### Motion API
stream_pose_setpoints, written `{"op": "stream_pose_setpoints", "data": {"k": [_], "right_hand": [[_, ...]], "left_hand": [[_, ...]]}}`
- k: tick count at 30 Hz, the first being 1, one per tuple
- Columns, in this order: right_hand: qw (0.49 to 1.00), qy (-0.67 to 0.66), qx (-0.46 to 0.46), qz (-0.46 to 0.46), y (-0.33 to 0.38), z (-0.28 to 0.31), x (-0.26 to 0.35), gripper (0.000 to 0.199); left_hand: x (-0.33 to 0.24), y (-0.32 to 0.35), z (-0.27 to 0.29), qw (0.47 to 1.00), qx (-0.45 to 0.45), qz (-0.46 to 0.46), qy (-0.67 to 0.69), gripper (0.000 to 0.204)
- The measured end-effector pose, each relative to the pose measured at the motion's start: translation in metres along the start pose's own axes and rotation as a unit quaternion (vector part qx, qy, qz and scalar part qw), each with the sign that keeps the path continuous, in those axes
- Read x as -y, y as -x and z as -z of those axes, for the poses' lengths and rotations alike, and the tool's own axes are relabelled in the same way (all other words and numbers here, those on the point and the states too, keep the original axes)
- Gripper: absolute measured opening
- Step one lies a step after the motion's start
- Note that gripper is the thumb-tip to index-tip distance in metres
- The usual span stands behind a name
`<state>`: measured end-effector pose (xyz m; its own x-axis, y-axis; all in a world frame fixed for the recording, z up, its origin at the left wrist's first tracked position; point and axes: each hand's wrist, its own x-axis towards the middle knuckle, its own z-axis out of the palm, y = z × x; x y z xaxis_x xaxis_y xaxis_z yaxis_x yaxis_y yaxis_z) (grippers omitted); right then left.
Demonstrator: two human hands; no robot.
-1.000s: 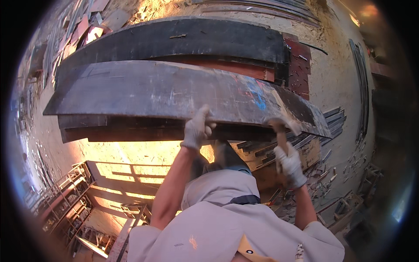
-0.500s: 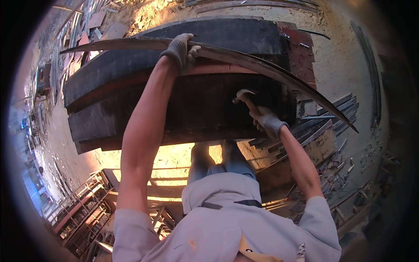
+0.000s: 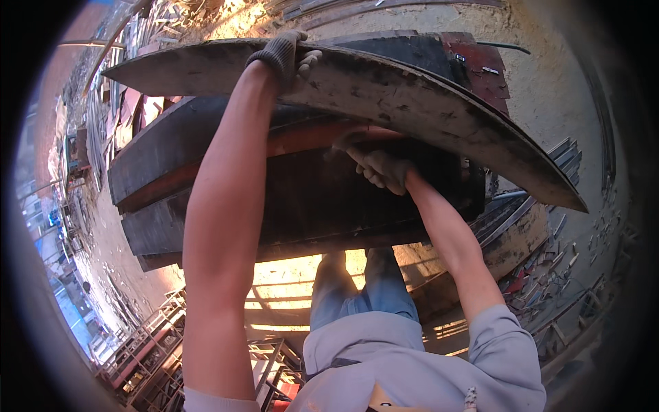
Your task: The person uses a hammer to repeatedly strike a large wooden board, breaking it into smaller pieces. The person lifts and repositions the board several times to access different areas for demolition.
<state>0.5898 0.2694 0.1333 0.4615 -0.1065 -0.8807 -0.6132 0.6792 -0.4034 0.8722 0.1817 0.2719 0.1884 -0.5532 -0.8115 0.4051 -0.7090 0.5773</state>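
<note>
My gloved left hand [image 3: 292, 60] grips the upper edge of a long, worn board [image 3: 412, 99], holding it on edge and tilted so its broad face shows. Below the board, my gloved right hand [image 3: 386, 170] is wrapped round the handle of a claw hammer [image 3: 349, 145]. The hammer's head is blurred and lies in the shade under the board. Beneath both hands is a stack of large dark panels [image 3: 206, 185] with reddish edges. I cannot tell whether the board touches the stack.
Long strips [image 3: 508, 220] lie in a pile to the right of the stack, with scattered scraps [image 3: 549, 268] beyond. A reddish panel [image 3: 480, 65] sits at the far right end. Metal racks [image 3: 147, 343] stand at the lower left, and offcuts [image 3: 137, 110] are heaped at the far left.
The board has tipped from nearly edge-on so its broad face now shows. My right hand has moved the hammer left and farther away, beneath the board. My left hand keeps its grip.
</note>
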Motion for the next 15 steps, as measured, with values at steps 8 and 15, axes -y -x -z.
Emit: {"op": "stream_pose_setpoints", "data": {"k": [8, 15], "right_hand": [[0.996, 0.072, -0.047, 0.002, -0.001, 0.037, 0.018, 0.067], [0.99, 0.125, -0.061, -0.033, 0.014, 0.053, -0.008, 0.063]], "left_hand": [[-0.015, -0.011, 0.0, 0.997, -0.024, 0.028, -0.075, 0.048], [-0.018, -0.022, -0.004, 0.998, -0.007, 0.011, -0.069, 0.049]]}}
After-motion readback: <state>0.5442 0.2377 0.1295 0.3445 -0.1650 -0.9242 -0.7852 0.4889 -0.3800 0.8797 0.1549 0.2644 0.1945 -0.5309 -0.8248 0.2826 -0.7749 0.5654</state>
